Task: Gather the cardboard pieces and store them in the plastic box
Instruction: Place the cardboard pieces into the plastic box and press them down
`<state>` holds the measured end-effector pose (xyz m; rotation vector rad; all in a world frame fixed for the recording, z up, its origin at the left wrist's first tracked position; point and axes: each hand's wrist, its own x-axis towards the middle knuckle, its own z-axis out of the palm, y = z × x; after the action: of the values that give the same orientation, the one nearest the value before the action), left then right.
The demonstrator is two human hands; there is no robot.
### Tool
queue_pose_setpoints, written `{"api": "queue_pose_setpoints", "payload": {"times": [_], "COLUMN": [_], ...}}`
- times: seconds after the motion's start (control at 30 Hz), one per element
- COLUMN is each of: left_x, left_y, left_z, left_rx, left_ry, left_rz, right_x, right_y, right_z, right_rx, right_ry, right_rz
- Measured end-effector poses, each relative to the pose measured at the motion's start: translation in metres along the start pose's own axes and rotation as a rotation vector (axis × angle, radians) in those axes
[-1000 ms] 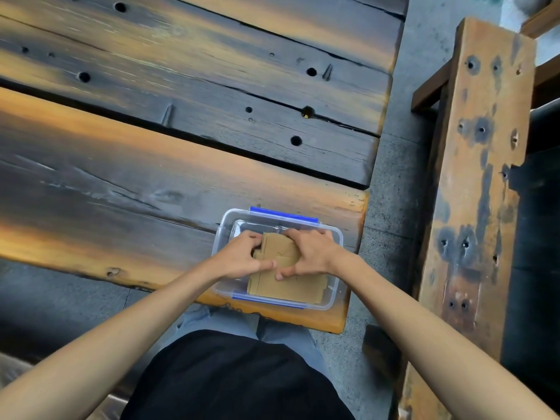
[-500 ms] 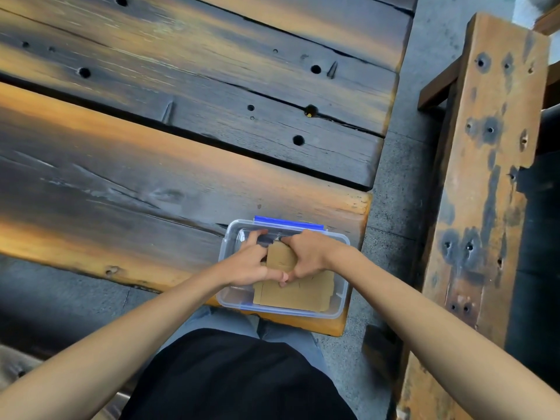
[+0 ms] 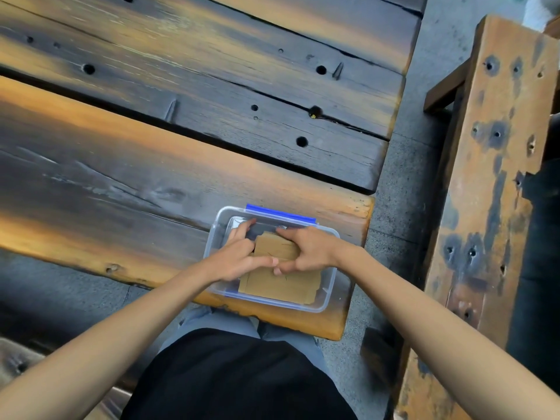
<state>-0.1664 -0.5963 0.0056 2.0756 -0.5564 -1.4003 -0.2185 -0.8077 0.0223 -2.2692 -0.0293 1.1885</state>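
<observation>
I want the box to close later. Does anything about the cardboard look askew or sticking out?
Somewhat. The cardboard pieces lie slanted in the plastic box, not squared to its walls, and the upper piece under the left hand and right hand looks raised. Nothing appears spilled or damaged.

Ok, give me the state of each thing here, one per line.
plastic box: open, no lid on, sitting at the table's near corner
cardboard pieces: stacked inside the box
left hand: pressing on the cardboard
right hand: pressing on the cardboard
table: weathered wood
</observation>
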Motion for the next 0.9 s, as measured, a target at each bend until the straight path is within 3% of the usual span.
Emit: {"api": "queue_pose_setpoints", "payload": {"times": [0.33,0.9], "left_x": [0.004,0.002], "left_y": [0.001,0.012], "left_z": [-0.014,-0.020], "left_rx": [0.139,0.243], "left_ry": [-0.063,-0.121], "left_rz": [-0.058,-0.109], "right_x": [-0.025,0.013], "right_y": [0.014,-0.001], "right_z": [0.009,-0.004], "right_rx": [-0.002,-0.147], "right_ry": [0.255,0.039], "right_rz": [-0.055,-0.011]}}
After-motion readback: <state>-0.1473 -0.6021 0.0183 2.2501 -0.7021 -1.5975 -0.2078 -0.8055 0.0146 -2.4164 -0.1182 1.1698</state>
